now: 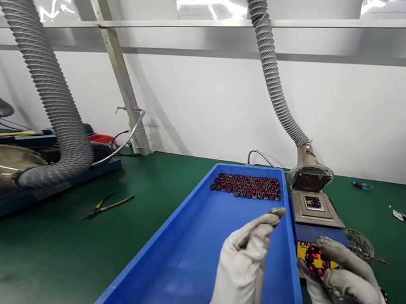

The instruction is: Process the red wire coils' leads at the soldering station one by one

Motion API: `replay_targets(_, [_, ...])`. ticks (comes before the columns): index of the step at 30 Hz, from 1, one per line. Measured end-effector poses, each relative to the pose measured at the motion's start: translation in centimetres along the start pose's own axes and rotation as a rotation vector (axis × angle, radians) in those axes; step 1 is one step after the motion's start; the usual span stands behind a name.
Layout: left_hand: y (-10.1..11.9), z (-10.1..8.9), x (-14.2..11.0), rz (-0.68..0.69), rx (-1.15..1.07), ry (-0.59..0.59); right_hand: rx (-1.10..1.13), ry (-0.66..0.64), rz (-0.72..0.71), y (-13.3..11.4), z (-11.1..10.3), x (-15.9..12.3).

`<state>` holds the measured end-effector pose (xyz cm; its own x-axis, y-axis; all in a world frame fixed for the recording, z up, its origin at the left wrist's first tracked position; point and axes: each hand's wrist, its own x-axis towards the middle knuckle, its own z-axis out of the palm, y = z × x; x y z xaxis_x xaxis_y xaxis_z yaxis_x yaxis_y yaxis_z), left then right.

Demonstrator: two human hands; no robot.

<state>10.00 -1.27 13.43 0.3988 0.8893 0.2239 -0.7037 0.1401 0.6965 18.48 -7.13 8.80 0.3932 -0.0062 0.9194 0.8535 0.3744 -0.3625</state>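
My left hand (245,267), in a pale glove, hovers over the near right part of a long blue tray (175,273), fingers stretched forward and holding nothing. My right hand (340,279), also gloved, is closed around a small round part wound with dark red coils (316,260), just right of the tray's rim. Several dark red coil parts (248,186) lie packed in rows at the tray's far end.
A solder pot (313,204) stands right of the tray under a grey fume hose (269,61). Yellow-handled pliers (106,206) lie on the green mat (50,256) to the left. A second thick hose (53,93) and blue equipment sit at far left. Small scraps (399,215) lie at right.
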Motion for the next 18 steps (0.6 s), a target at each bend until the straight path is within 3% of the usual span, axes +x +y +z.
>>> replay_targets(2, [0.7, 0.2, 0.0, -0.201, 0.201, -0.082, 0.012, 0.005, -0.001, -0.2, 0.1, 0.1])
replay_targets(4, [0.9, 0.5, -0.1, -0.280, 0.374, -0.087, -0.006, 0.004, -0.035, -0.2, 0.2, 0.1])
replay_targets(8, [1.1, 0.6, -0.6, 0.051, 0.331, 0.009, -0.023, -0.027, -0.035, 0.0, 0.0, 0.0])
replay_targets(10, [1.4, 0.5, -0.7, 0.138, 0.283, 0.060, -0.012, -0.059, -0.004, 0.1, -0.1, -0.1])
replay_targets(12, [1.7, 0.4, -0.8, 0.056, 0.320, 0.040, 0.001, -0.086, 0.014, 0.3, -0.3, -0.2])
replay_targets(15, [1.2, 0.7, -0.7, -0.202, 0.386, -0.033, 0.012, -0.096, -0.001, 0.3, -0.3, -0.5])
replay_targets(18, [0.3, 0.9, -0.7, -0.205, 0.288, 0.047, 0.000, -0.095, -0.027, 0.2, -0.2, -0.4])
